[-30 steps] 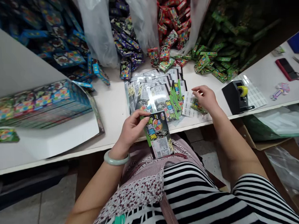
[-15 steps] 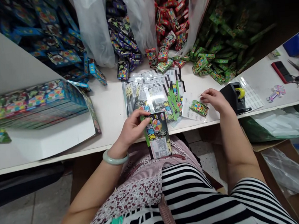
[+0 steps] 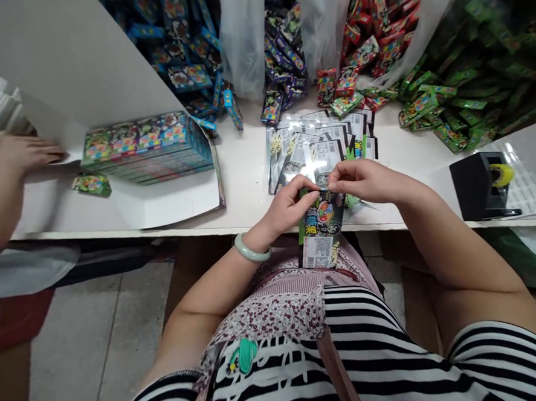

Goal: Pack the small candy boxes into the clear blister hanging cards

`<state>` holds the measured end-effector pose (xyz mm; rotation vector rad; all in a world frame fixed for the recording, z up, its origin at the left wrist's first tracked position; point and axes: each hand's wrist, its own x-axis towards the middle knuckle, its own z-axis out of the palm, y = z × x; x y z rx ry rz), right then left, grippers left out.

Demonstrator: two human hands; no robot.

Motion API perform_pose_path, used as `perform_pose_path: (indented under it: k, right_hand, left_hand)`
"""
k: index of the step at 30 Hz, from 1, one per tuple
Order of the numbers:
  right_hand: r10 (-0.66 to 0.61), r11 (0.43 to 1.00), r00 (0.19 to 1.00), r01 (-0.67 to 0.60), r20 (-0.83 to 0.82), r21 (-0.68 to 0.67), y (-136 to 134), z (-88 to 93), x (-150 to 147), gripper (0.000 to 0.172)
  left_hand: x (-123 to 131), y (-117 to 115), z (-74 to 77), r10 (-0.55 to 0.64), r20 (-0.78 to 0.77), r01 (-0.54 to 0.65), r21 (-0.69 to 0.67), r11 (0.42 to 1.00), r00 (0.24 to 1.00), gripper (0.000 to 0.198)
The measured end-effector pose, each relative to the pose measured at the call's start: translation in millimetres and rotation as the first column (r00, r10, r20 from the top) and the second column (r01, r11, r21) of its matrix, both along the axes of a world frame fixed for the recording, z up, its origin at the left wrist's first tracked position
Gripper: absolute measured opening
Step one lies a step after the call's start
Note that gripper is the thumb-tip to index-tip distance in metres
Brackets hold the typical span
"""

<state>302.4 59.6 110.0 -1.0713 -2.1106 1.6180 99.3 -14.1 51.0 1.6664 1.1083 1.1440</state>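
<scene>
My left hand (image 3: 289, 206) grips the top of a black and green printed packet (image 3: 321, 233) that hangs over the table's front edge above my lap. My right hand (image 3: 362, 181) meets it at the packet's top edge, fingertips pinched there; whether it also holds a small item I cannot tell. Just behind both hands lies a fanned pile of the same clear-fronted packets (image 3: 319, 143) on the white table (image 3: 248, 171).
Heaps of small boxes line the back: blue (image 3: 181, 54), purple (image 3: 281, 48), red (image 3: 371, 37), green (image 3: 465, 85). A stack of boxes (image 3: 144, 149) rests on white card at left. A black tape dispenser (image 3: 482, 186) stands right. Another person's hand (image 3: 20, 155) reaches in at far left.
My right hand left the small green box and label sheet on the table and came to the packet's top. The view swung left; another person's hand appeared.
</scene>
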Motion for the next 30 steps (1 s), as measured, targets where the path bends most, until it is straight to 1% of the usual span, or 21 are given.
perform_pose_path:
  k: [3, 6, 11, 13, 15, 16, 17, 19, 21, 22, 23, 24, 25, 26, 27, 28, 29, 30]
  right_hand:
    - [-0.011, 1.000, 1.000, 0.011, 0.013, -0.028, 5, -6.0, -4, 0.020]
    - [-0.031, 0.999, 0.999, 0.032, 0.043, -0.023, 6, -7.2, -6, 0.020]
    - [-0.072, 0.997, 0.996, 0.072, 0.047, 0.013, 7, -13.2, -9, 0.021]
    - [-0.093, 0.995, 0.995, 0.093, 0.026, -0.019, 8, -19.7, -10, 0.021]
    - [-0.096, 0.985, 0.995, 0.093, -0.017, -0.144, 8, -27.7, -11, 0.022]
    - [-0.104, 0.967, 0.994, 0.093, -0.038, -0.235, 8, -31.6, -12, 0.023]
    - [-0.126, 0.938, 0.991, 0.102, -0.051, -0.332, 7, -35.0, -13, 0.023]
    - [-0.197, 0.852, 0.979, 0.150, -0.042, -0.501, 4, -39.1, -15, 0.022]
    - [-0.240, 0.778, 0.970, 0.179, -0.022, -0.603, 1, -38.9, -15, 0.020]
    - [-0.238, 0.761, 0.971, 0.169, -0.028, -0.626, 0, -37.5, -14, 0.019]
    - [-0.229, 0.764, 0.972, 0.152, -0.044, -0.628, 0, -35.8, -12, 0.019]
    - [-0.223, 0.787, 0.973, 0.142, -0.063, -0.600, 1, -34.1, -9, 0.019]
    - [-0.230, 0.825, 0.970, 0.152, -0.078, -0.544, 3, -33.2, -4, 0.020]
    - [-0.254, 0.866, 0.963, 0.187, -0.085, -0.463, 5, -33.4, 2, 0.021]
    - [-0.292, 0.898, 0.953, 0.243, -0.083, -0.368, 8, -35.0, 9, 0.022]
    - [-0.333, 0.914, 0.940, 0.304, -0.071, -0.271, 12, -38.3, 15, 0.023]
    - [-0.368, 0.918, 0.928, 0.355, -0.050, -0.178, 15, -43.1, 22, 0.022]
    - [-0.393, 0.916, 0.919, 0.390, -0.024, -0.090, 18, -49.0, 27, 0.021]
  left_hand:
    - [1, 1, -2.6, 0.008, 0.028, -0.008, -0.008, 1.000, 1.000, 0.019]
    - [4, 1, -5.6, 0.048, 0.046, -0.047, -0.014, 0.999, 0.998, 0.020]
    - [9, 0, -7.3, 0.130, 0.014, -0.130, -0.007, 0.991, 0.991, 0.016]
    - [9, -1, -7.3, 0.154, 0.004, -0.155, 0.008, 0.988, 0.988, 0.018]
    - [9, -3, -9.0, 0.173, 0.021, -0.174, 0.013, 0.985, 0.985, 0.022]
    - [9, -4, -10.8, 0.180, 0.045, -0.180, 0.001, 0.984, 0.983, 0.024]
    - [9, -7, -13.1, 0.173, 0.079, -0.171, -0.029, 0.985, 0.982, 0.028]
    - [10, -14, -17.5, 0.101, 0.163, -0.081, -0.129, 0.988, 0.981, 0.036]
    - [6, -24, -17.0, -0.001, 0.233, 0.053, -0.217, 0.975, 0.972, 0.037]
    - [1, -29, -13.0, -0.036, 0.243, 0.094, -0.231, 0.968, 0.969, 0.035]
    - [-6, -34, -5.5, -0.041, 0.230, 0.093, -0.218, 0.972, 0.972, 0.033]
    - [-16, -38, 5.4, -0.004, 0.200, 0.038, -0.165, 0.986, 0.980, 0.032]
    - [-29, -41, 19.6, 0.067, 0.155, -0.054, -0.083, 0.995, 0.986, 0.031]
    - [-45, -43, 36.4, 0.184, 0.122, -0.191, 0.044, 0.981, 0.975, 0.029]
    - [-63, -42, 54.7, 0.331, 0.122, -0.350, 0.209, 0.913, 0.936, 0.029]
    - [-84, -40, 73.3, 0.478, 0.150, -0.498, 0.358, 0.790, 0.865, 0.033]
    - [-105, -36, 90.9, 0.573, 0.191, -0.585, 0.482, 0.652, 0.797, 0.043]
    - [-128, -30, 106.4, 0.638, 0.304, -0.669, 0.580, 0.465, 0.707, 0.065]
